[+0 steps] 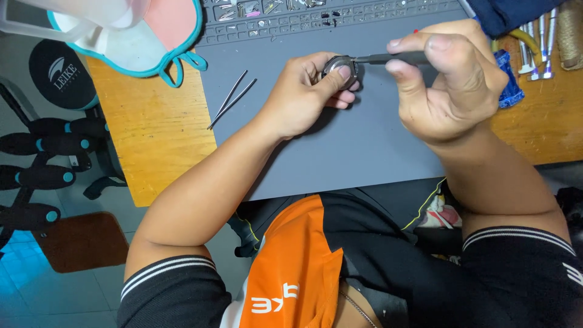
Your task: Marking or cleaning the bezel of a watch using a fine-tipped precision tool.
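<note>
Grey silicone work mat (340, 146) under both hands; left hand (300, 97) pinches a round metal watch case (340, 65) between thumb and fingertips, held just above the mat; right hand (452, 85) is clamped on a dark slim tool (388, 59), tip touching the case rim. Risks as I judge them: tip slips off the rim and scratches the case or jabs the left fingertips (grip there is small); case drops onto the mat; loose tweezers (232, 100) lie near the left wrist, easy to knock.

Left hand (300, 97) grips round metal part (337, 64); right hand (449, 82) applies dark tool (388, 59)
</note>
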